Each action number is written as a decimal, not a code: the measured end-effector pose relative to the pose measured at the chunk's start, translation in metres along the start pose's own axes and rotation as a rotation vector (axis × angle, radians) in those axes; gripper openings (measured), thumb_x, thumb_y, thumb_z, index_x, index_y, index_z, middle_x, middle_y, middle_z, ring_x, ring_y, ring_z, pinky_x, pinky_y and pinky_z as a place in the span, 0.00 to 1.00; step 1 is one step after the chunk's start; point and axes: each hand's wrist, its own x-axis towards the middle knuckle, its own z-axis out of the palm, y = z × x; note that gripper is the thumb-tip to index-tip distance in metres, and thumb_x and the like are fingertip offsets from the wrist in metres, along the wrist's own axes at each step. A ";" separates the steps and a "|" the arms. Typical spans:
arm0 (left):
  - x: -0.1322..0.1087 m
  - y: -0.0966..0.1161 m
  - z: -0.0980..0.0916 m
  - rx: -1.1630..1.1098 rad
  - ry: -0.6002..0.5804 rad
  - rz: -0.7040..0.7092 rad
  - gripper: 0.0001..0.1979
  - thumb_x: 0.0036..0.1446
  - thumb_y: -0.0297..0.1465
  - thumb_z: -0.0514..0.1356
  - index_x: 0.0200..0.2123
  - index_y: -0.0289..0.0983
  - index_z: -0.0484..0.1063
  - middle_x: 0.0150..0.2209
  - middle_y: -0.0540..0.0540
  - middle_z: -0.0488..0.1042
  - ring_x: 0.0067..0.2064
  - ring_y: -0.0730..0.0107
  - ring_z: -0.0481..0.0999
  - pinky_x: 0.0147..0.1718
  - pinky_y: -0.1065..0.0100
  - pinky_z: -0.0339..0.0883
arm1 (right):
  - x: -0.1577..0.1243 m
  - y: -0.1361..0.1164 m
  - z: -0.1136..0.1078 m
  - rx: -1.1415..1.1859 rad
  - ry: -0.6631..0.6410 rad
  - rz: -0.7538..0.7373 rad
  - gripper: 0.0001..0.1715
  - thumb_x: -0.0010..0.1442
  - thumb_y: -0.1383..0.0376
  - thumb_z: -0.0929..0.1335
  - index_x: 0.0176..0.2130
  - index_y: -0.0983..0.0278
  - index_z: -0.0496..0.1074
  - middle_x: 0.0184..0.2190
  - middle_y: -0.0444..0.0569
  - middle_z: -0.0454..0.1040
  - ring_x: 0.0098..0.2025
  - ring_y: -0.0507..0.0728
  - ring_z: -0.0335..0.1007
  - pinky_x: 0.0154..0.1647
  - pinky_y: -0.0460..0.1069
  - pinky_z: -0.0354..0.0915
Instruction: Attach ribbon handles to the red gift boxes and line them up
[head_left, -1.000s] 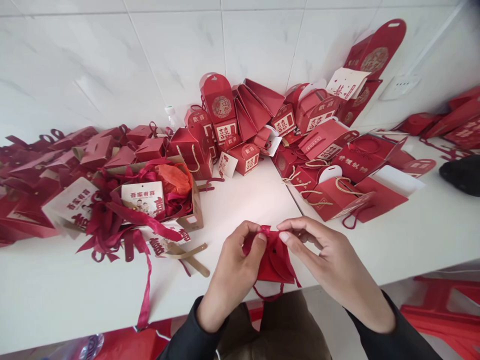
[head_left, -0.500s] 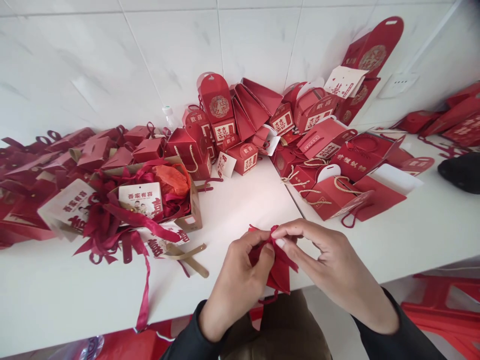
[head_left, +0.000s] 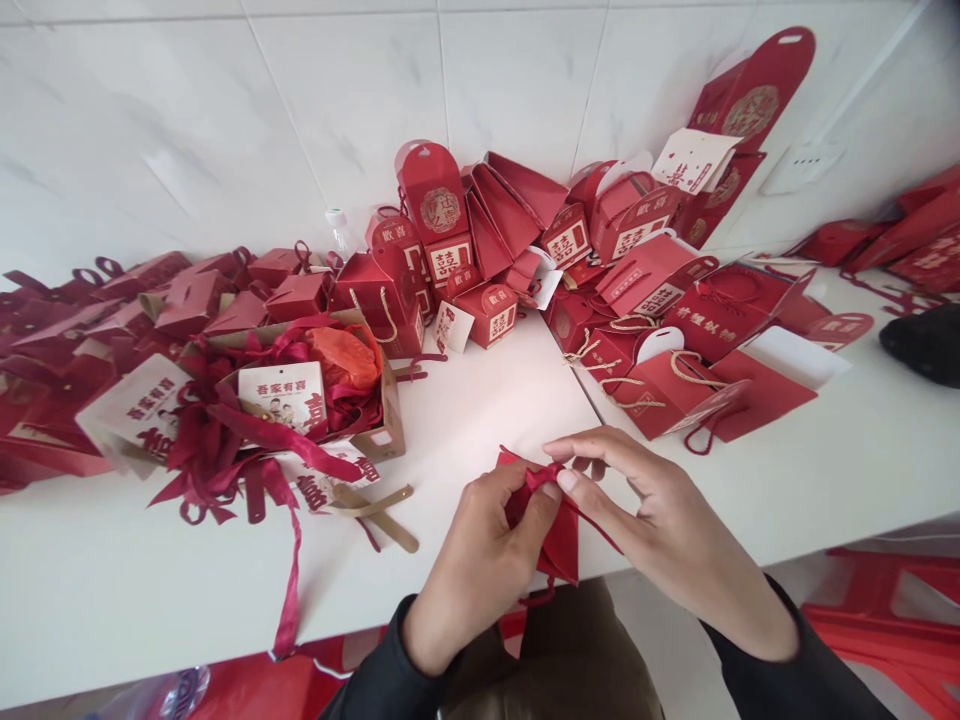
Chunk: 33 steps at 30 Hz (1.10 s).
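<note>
A small red gift box sits at the front edge of the white table, partly covered by my hands. A dark red ribbon is bunched into a knot or bow at its top. My left hand pinches this ribbon between thumb and fingers. My right hand has its thumb and fingertips at the ribbon's right side, with the index finger stretched over it. A ribbon tail slants down to the right beneath my right hand.
An open cardboard box at left holds ribbons, cards and orange wrapping. Red boxes crowd the table's left side. More red gift boxes and bags stand along the tiled wall. Red stools are below right.
My right fingers have shifted slightly, with the index finger now lifted straighter. The ribbon bunch looks wider, and its tail now slants out narrow to the right. My left hand keeps its pinch.
</note>
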 end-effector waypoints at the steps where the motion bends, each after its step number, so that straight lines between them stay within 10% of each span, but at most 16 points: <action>1: 0.000 0.000 0.000 -0.006 -0.001 0.005 0.17 0.69 0.42 0.55 0.32 0.36 0.69 0.26 0.53 0.62 0.28 0.74 0.58 0.28 0.69 0.54 | 0.000 0.000 0.001 0.002 0.001 0.014 0.08 0.74 0.59 0.67 0.49 0.53 0.76 0.47 0.42 0.75 0.47 0.56 0.71 0.48 0.47 0.69; 11: 0.000 -0.004 -0.006 -0.143 -0.005 -0.034 0.20 0.69 0.47 0.55 0.35 0.36 0.72 0.28 0.50 0.69 0.29 0.73 0.65 0.29 0.70 0.58 | -0.002 0.002 0.004 -0.004 0.066 0.014 0.06 0.73 0.59 0.67 0.44 0.55 0.76 0.40 0.43 0.76 0.40 0.57 0.72 0.45 0.50 0.68; 22: -0.002 -0.001 -0.012 -0.354 0.035 -0.063 0.16 0.64 0.44 0.63 0.38 0.36 0.76 0.35 0.47 0.75 0.37 0.69 0.71 0.40 0.67 0.65 | -0.008 0.007 0.007 -0.003 -0.061 -0.044 0.07 0.72 0.63 0.66 0.44 0.54 0.75 0.49 0.42 0.73 0.54 0.56 0.71 0.57 0.49 0.64; 33: -0.003 -0.011 -0.014 -0.244 0.099 -0.006 0.05 0.58 0.29 0.64 0.38 0.37 0.73 0.34 0.49 0.74 0.34 0.73 0.69 0.34 0.71 0.63 | -0.009 0.012 0.014 -0.023 -0.127 0.022 0.17 0.74 0.59 0.65 0.60 0.52 0.69 0.58 0.44 0.73 0.60 0.59 0.69 0.64 0.55 0.65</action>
